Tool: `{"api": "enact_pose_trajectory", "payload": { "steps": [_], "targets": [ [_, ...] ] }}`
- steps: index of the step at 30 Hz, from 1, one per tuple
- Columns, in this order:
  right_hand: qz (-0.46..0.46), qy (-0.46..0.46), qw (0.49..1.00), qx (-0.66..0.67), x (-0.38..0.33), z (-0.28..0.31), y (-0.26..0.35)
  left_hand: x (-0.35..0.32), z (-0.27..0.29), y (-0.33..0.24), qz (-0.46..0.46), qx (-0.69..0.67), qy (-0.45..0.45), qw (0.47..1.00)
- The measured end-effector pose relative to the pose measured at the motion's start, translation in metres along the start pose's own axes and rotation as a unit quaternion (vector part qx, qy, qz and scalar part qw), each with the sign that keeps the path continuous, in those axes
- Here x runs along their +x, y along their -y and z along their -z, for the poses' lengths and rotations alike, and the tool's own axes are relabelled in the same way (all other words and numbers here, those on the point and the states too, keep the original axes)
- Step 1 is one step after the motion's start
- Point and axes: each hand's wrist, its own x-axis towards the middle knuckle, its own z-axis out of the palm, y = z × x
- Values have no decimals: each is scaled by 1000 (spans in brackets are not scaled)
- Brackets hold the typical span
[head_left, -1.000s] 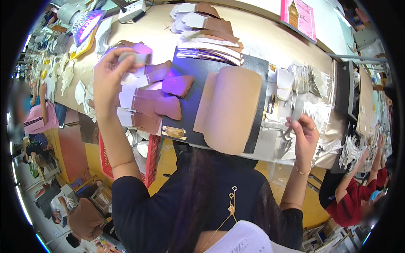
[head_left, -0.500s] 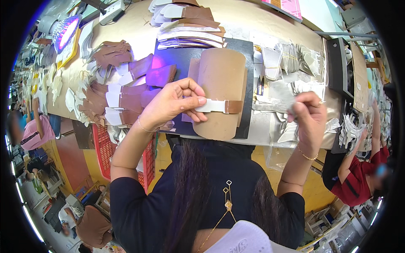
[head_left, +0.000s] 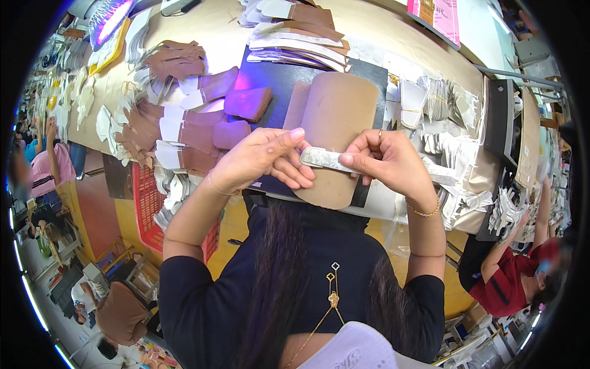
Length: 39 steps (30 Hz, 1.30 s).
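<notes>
Both my hands meet over a large tan rounded board (head_left: 335, 117) lying on a dark mat (head_left: 276, 83). My left hand (head_left: 261, 160) and my right hand (head_left: 384, 160) each pinch an end of a narrow pale strip (head_left: 326, 158), held level just above the board's near end. To the left of my left hand lie several brown leather pieces with white ends (head_left: 184, 132), and one dark red-brown piece (head_left: 249, 103) sits on the mat.
Stacked white-and-brown pieces (head_left: 295, 31) lie at the far side of the table. Bundles of white cut parts (head_left: 436, 101) are to the right. A red crate (head_left: 147, 203) sits under the table's left edge. A person in red (head_left: 513, 277) works at right.
My left hand came back from the brown pieces at left to the board with a strip. My right hand moved in from the right and took hold of the strip's other end.
</notes>
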Motion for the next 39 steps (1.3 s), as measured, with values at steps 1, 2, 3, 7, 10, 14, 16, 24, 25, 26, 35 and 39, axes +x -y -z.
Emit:
{"api": "enact_pose_trajectory", "payload": {
  "steps": [1, 2, 3, 7, 10, 14, 16, 24, 25, 26, 35, 39],
  "targets": [
    [2, 0, 1000, 0, 1, 0, 0, 0, 0, 0, 0, -1, -1, 1000],
    [3, -1, 1000, -6, 1, 0, -1, 0, -1, 0, 1, -2, -3, 1000],
    [6, 3, 1000, 4, 2, 0, -1, 1, -1, 0, -1, 0, 0, 1000],
    [6, 10, 1000, 18, 2, 2, -1, 1, -2, -1, 1, 9, -2, 1000],
    [1, 13, 1000, 15, 2, 2, 0, 1, -2, -2, 5, 9, -3, 1000],
    [12, 6, 1000, -10, 3, 2, 1, 1, -3, -1, -2, 20, 7, 1000],
    [17, 3, 1000, -13, 3, 1, 1, 1, -4, 0, -8, 29, 5, 1000],
    [48, -7, 999, 13, -2, 5, -9, 0, 0, 2, -10, 38, -6, 999],
    [47, -7, 999, 15, -2, 6, -10, 0, 1, 2, -11, 35, -8, 999],
    [37, -16, 999, 7, -2, 7, -12, 0, 2, 3, -12, 31, -10, 999],
    [20, -17, 999, 25, 0, 6, -15, 2, 8, 7, -9, 44, 1, 999],
    [19, -28, 999, 30, -1, 4, -14, 4, 7, 11, -22, 32, -13, 999]
  ]
}}
